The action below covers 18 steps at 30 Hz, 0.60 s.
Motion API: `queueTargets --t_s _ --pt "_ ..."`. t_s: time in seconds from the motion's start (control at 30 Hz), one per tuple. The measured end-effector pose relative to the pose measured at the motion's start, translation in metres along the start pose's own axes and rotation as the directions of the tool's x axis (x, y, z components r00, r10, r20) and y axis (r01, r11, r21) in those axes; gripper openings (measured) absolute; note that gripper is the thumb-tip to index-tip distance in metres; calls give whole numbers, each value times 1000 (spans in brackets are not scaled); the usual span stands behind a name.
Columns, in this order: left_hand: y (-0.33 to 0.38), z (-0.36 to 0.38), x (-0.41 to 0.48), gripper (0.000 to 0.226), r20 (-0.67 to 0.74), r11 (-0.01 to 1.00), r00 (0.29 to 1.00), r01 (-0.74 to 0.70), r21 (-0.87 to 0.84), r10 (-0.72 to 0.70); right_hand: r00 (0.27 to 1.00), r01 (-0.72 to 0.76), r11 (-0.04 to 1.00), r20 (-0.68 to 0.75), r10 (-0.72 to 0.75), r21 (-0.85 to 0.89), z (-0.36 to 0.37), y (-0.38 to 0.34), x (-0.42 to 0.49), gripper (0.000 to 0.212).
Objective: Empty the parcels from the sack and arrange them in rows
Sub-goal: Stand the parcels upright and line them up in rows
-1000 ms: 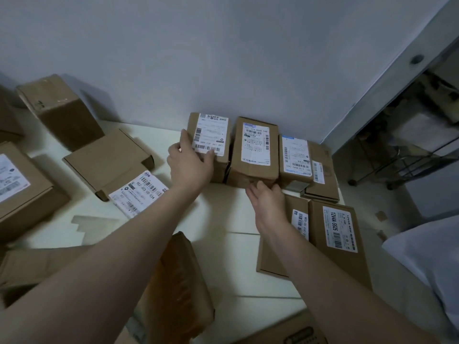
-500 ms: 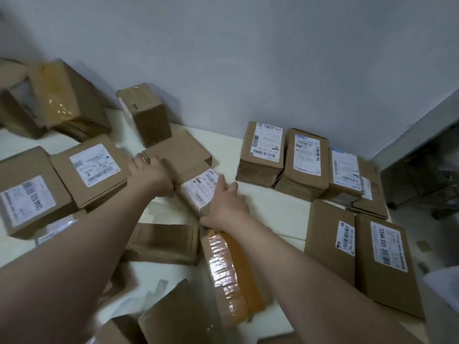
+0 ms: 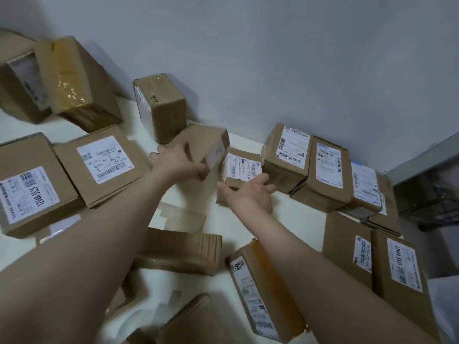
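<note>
My left hand [image 3: 179, 163] grips a plain brown parcel [image 3: 206, 142], held tilted just above the white tabletop [image 3: 248, 222]. My right hand [image 3: 248, 193] clasps the near edge of a small labelled parcel [image 3: 242, 167], which sits right beside the row along the wall. That row holds three labelled parcels [image 3: 289, 155], [image 3: 329, 170], [image 3: 365, 188]. In front of it lie two flat labelled parcels [image 3: 347, 247], [image 3: 401, 264]. No sack is in view.
Two labelled boxes [image 3: 101, 162], [image 3: 27, 189] lie at the left. A tall box [image 3: 161, 105] stands by the wall, with larger ones [image 3: 74, 78] at the back left. A taped parcel [image 3: 263, 294] and a brown box [image 3: 178, 252] lie under my arms.
Both hands left the row by the wall and went left to loose parcels. The right hand has slid the small labelled parcel right, up to the row; the left hand has lifted the plain one.
</note>
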<state>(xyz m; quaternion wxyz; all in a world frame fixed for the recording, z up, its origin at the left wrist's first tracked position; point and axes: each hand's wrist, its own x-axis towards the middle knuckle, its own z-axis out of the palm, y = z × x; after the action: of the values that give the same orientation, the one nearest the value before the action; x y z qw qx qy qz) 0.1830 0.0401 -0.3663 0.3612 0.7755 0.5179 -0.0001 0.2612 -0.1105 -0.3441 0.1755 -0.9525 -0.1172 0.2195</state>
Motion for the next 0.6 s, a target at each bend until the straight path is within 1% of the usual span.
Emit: queueTargets --t_s 0.03,0.07,0.1,0.13,0.17,0.23,0.3,0.33,0.4,0.43,0.5,0.6 --pt "3 -5 -1 70 69 957 996 65 -282 -48 1000 -3 1000 -18 4 24 3 -3 0 95" --pt "6 -10 -4 49 170 820 982 162 -549 -80 999 -4 999 -34 6 52 6 -5 0 92" --pt "7 -16 -7 31 266 645 959 267 -716 -102 999 -3 997 -46 7 82 9 -8 0 89" --pt "6 -18 -8 21 305 516 944 324 -793 -124 998 -9 994 -54 15 113 10 -9 0 87" --pt "6 -20 -9 21 294 460 943 331 -824 -152 998 -18 989 -54 26 145 12 -10 0 85" --pt "2 -17 -8 34 212 466 960 274 -841 -183 998 -36 980 -41 45 195 14 -12 1 83" --pt "3 -11 -11 46 142 498 981 191 -846 -135 998 -42 970 -33 52 241 15 -12 2 79" --pt "4 -5 -12 57 105 524 989 145 -839 -105 998 -40 959 -29 50 281 15 -12 4 75" --pt "11 6 -12 72 -15 621 998 21 -783 -53 998 -38 917 -22 51 397 16 -12 9 65" --pt "16 11 -12 75 -78 676 997 -37 -736 -30 998 -42 890 -22 58 454 16 -12 12 60" --pt "26 16 -10 72 -171 772 985 -109 -626 1 997 -63 845 -10 80 531 17 -12 19 52" --pt "35 22 -5 75 -238 843 969 -188 -503 74 993 -113 773 44 109 625 21 -14 30 44"
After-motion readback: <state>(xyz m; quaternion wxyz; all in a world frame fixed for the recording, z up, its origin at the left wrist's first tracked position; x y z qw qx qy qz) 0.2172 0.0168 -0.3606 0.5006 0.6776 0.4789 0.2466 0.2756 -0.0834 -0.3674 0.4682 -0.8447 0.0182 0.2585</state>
